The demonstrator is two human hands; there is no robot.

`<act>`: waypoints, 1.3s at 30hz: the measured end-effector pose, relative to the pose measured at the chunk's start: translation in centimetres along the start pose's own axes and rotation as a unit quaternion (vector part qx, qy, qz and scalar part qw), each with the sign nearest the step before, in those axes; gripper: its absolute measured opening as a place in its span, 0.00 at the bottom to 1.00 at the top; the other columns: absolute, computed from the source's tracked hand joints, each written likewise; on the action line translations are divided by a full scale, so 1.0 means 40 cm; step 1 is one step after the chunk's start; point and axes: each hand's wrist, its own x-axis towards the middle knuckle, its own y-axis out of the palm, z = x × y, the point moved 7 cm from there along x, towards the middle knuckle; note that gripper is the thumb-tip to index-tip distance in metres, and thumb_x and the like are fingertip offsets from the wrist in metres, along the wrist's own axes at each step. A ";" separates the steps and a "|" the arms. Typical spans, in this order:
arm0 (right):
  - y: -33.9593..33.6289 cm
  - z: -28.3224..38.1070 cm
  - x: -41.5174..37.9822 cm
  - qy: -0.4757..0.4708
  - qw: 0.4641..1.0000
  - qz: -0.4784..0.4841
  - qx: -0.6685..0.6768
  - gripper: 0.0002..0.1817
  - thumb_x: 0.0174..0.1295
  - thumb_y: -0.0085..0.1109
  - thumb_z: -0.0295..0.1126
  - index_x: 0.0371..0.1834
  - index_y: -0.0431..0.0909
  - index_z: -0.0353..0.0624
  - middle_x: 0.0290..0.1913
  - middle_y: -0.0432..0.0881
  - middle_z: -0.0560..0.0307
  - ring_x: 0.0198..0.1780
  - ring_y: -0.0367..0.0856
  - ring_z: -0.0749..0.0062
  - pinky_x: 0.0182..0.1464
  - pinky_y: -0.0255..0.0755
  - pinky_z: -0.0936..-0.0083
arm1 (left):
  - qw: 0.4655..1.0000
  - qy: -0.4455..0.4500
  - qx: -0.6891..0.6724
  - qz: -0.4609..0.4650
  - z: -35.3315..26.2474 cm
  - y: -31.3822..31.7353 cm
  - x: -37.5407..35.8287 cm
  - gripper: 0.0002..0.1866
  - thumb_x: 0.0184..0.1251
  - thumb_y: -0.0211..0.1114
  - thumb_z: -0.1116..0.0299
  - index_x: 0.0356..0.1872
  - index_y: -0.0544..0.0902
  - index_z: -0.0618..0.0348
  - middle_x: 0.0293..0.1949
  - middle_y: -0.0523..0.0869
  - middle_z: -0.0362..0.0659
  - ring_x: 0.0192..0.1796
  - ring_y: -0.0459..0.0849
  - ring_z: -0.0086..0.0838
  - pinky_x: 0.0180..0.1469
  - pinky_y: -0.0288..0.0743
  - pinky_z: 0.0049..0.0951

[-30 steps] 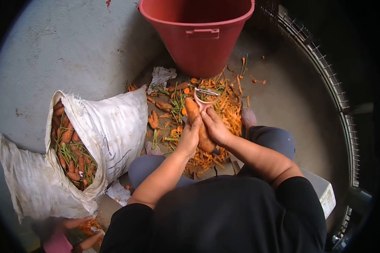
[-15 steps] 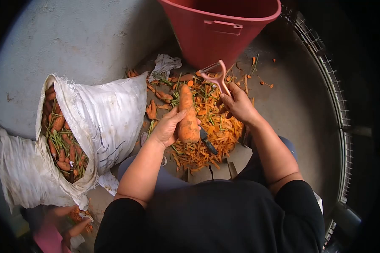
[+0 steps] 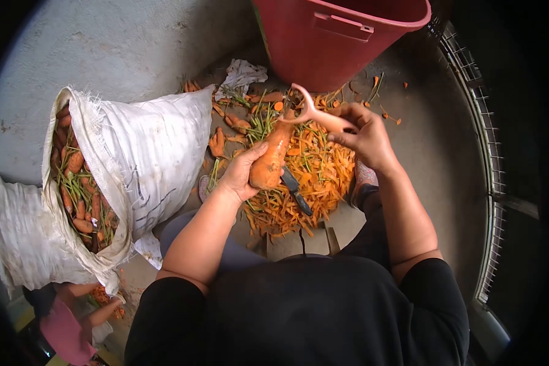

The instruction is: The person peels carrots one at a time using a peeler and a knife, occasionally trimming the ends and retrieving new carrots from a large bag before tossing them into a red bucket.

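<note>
My left hand is wrapped round the thick lower end of a large orange carrot, whose narrow end tilts up and away from me. In my right hand is the handle of a pink Y-shaped peeler, its head at the carrot's narrow tip. Whether the blade touches the skin cannot be made out. Beneath both hands lies a heap of orange peelings mixed with green stems. A dark-handled knife rests on the heap just right of the carrot's base.
A white sack of unpeeled carrots lies open at the left. The red bin stands beyond the heap. Loose carrots and a crumpled white cloth are on the floor. Another person's arms show at lower left.
The peeler has swung down and left to the carrot's tip. The carrot now leans more to the right, and its facing side looks smoother and brighter. The whole view has shifted slightly.
</note>
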 end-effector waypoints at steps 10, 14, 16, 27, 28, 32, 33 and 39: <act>0.026 0.029 -0.021 -0.025 0.987 0.070 0.140 0.12 0.48 0.66 0.27 0.33 0.73 0.40 0.25 0.74 0.65 0.25 0.71 0.86 0.26 0.67 0.87 | 1.000 -0.026 -0.004 -0.013 0.044 0.036 0.005 0.18 0.66 0.44 0.59 0.50 0.70 0.57 0.42 0.79 0.45 0.38 0.81 0.33 0.31 0.77 0.34; 0.034 -0.031 -0.008 0.052 0.973 -0.001 0.224 0.12 0.47 0.68 0.29 0.28 0.72 0.40 0.20 0.72 0.65 0.16 0.66 0.87 0.16 0.58 0.88 | 0.999 -0.048 -0.023 -0.003 0.058 0.040 0.005 0.17 0.68 0.42 0.59 0.47 0.71 0.57 0.41 0.79 0.44 0.40 0.81 0.34 0.31 0.77 0.38; 0.035 -0.039 -0.007 0.059 0.973 -0.032 0.221 0.12 0.47 0.68 0.29 0.26 0.72 0.40 0.19 0.72 0.65 0.16 0.66 0.87 0.16 0.58 0.88 | 0.998 -0.056 -0.028 0.014 0.062 0.048 0.003 0.15 0.67 0.44 0.59 0.46 0.72 0.58 0.41 0.79 0.44 0.40 0.81 0.33 0.33 0.78 0.38; -0.215 -0.155 0.030 0.020 0.941 -0.326 0.091 0.09 0.49 0.65 0.27 0.24 0.73 0.39 0.21 0.75 0.63 0.22 0.70 0.84 0.20 0.64 0.87 | 0.994 -0.070 0.016 0.081 0.092 0.093 -0.028 0.25 0.64 0.50 0.58 0.59 0.64 0.61 0.40 0.78 0.50 0.36 0.81 0.35 0.34 0.78 0.33; -0.236 -0.154 0.021 0.044 0.929 -0.352 0.103 0.09 0.48 0.65 0.27 0.25 0.73 0.39 0.21 0.75 0.63 0.21 0.71 0.84 0.18 0.63 0.88 | 0.994 -0.068 0.027 0.086 0.085 0.087 -0.033 0.26 0.64 0.50 0.57 0.60 0.62 0.59 0.40 0.77 0.50 0.36 0.81 0.35 0.33 0.78 0.33; -0.083 -0.086 0.025 0.004 0.936 -0.164 0.312 0.08 0.49 0.65 0.27 0.30 0.74 0.42 0.23 0.75 0.63 0.21 0.72 0.84 0.16 0.62 0.90 | 0.997 -0.053 0.000 0.055 0.090 0.048 -0.020 0.26 0.64 0.50 0.56 0.61 0.60 0.53 0.40 0.77 0.51 0.36 0.80 0.37 0.29 0.79 0.36; -0.035 -0.071 0.018 0.007 0.941 -0.100 0.323 0.08 0.50 0.64 0.26 0.31 0.75 0.44 0.24 0.76 0.63 0.21 0.72 0.85 0.15 0.61 0.89 | 0.996 -0.056 -0.021 0.063 0.096 0.045 -0.017 0.23 0.65 0.49 0.57 0.59 0.63 0.53 0.40 0.77 0.50 0.36 0.81 0.38 0.30 0.79 0.37; 0.087 -0.058 -0.054 0.154 0.971 0.040 0.177 0.09 0.50 0.66 0.31 0.29 0.75 0.42 0.19 0.75 0.65 0.16 0.68 0.87 0.15 0.59 0.91 | 0.996 -0.048 -0.063 0.033 0.093 0.075 -0.054 0.18 0.67 0.46 0.59 0.52 0.69 0.60 0.42 0.78 0.46 0.38 0.80 0.32 0.38 0.78 0.33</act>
